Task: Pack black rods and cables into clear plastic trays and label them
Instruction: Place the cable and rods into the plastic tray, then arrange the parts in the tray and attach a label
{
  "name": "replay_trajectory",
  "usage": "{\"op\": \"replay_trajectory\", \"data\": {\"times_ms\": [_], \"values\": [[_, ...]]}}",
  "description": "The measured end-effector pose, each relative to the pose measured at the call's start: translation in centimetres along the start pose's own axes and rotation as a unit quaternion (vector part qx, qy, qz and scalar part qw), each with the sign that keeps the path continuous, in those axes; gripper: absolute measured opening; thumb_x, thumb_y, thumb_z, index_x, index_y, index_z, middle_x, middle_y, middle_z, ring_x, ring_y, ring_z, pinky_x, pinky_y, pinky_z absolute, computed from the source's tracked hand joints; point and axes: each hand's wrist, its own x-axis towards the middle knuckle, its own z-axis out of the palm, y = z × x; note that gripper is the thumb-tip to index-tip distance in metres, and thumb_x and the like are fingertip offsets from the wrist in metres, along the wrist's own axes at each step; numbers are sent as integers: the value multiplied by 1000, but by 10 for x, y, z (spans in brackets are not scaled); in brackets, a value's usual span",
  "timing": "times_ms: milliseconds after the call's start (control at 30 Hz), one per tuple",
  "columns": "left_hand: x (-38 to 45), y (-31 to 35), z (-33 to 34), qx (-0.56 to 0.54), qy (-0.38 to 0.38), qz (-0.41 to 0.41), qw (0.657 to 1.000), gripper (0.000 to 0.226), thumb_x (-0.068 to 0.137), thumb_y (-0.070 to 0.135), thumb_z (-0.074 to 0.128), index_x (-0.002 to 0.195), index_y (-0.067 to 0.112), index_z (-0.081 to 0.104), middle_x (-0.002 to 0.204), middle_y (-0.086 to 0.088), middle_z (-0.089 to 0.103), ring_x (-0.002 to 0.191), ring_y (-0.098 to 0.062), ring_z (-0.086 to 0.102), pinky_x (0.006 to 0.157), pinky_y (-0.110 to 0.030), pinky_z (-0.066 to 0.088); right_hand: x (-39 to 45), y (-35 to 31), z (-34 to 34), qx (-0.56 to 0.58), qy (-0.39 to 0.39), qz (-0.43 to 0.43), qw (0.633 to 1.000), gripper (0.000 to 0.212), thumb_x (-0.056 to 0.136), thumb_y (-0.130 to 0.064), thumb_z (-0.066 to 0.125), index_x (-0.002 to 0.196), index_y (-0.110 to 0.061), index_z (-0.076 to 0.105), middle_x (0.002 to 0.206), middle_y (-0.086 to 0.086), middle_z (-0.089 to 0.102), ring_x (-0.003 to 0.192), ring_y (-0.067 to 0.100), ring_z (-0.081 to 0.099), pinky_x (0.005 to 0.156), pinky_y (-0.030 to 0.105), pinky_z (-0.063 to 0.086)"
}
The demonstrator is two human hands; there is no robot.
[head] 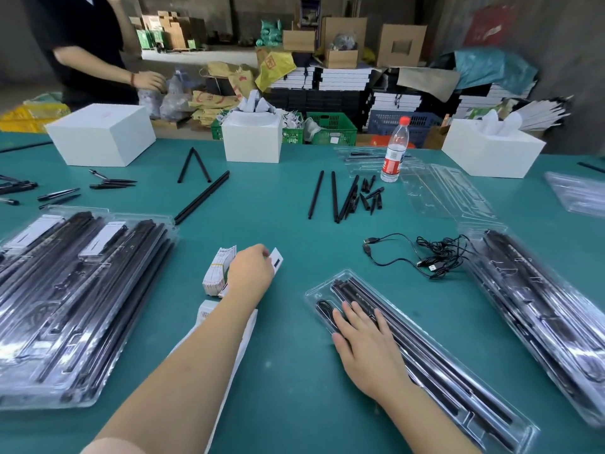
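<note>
A clear plastic tray (465,394) with black rods and a coiled cable inside lies in front of me on the green table. My right hand (366,345) rests flat on its near-left end, fingers straight. My left hand (252,270) pinches a small white label (276,258) with a black mark, just right of a banded stack of labels (217,270). Loose black rods (334,196) and short black tips (371,196) lie farther back. A tangle of black USB cables (435,253) sits at the right.
Filled trays are stacked at the left (75,299) and at the right (543,312). Empty clear trays (448,194), a water bottle (394,150) and white boxes (101,134) stand at the back. Another person (88,44) works at the far left.
</note>
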Motion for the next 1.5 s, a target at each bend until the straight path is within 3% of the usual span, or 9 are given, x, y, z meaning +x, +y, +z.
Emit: {"op": "replay_trajectory", "data": {"times_ms": [100,233,333,400,567,800,967,1200,1500], "values": [[-22,12,-5,-164,-8,-46,985,14,88,17,60,97,19,70,85,0,71,76,-20,62,67,-27,42,1,-1,-1,22,10,4,1000,54,105,-48,19,156,-33,23,165,-14,13,152,4,-1,123,39,-10],[-73,21,-2,-275,-112,-87,951,18,82,15,74,99,17,70,78,0,67,69,-19,63,69,-29,52,2,-1,-3,51,18,9,999,51,106,-44,25,155,-32,30,163,-12,20,152,5,5,122,38,-11],[-101,25,6,-312,-183,-105,926,23,82,6,74,103,10,68,64,-6,66,43,-11,56,43,-20,43,4,-1,-5,73,12,13,997,49,106,-42,28,153,-32,32,163,-12,23,151,4,8,123,38,-8],[-111,28,10,-337,-205,-133,909,28,84,3,71,109,9,61,57,-9,64,34,-11,51,37,-19,40,5,-2,-6,93,16,21,995,48,104,-42,35,151,-32,36,161,-12,27,150,3,12,123,36,-6],[-120,29,17,-367,-201,-172,892,11,87,-1,60,97,1,61,55,-11,63,42,-18,60,43,-26,50,9,-3,-14,126,30,32,991,44,101,-39,47,144,-32,47,156,-10,39,147,3,23,123,35,2],[-125,28,23,-385,-180,-203,882,3,88,-1,54,88,0,56,53,-13,63,47,-21,67,44,-28,53,11,-5,-17,61,5,13,998,42,105,-33,35,146,-27,40,156,-8,39,148,9,22,120,40,8],[-126,33,23,-377,-164,-207,888,9,85,4,53,76,6,53,66,-17,64,44,-18,64,44,-28,52,12,-7,-18,43,-11,11,999,43,107,-31,27,148,-23,36,157,-5,37,148,13,21,121,43,9],[-125,33,25,-402,-153,-217,876,6,83,4,55,77,5,55,59,-14,64,46,-20,65,48,-28,54,12,-9,-16,56,-16,21,998,43,108,-29,26,150,-22,35,158,-5,34,149,13,19,123,43,6],[-121,32,25,-468,-206,-220,831,15,89,-6,62,76,1,56,64,-11,72,56,-20,71,53,-29,58,11,-8,-15,93,-9,19,995,43,107,-24,27,149,-17,35,154,-3,39,149,16,19,123,45,3]]}}
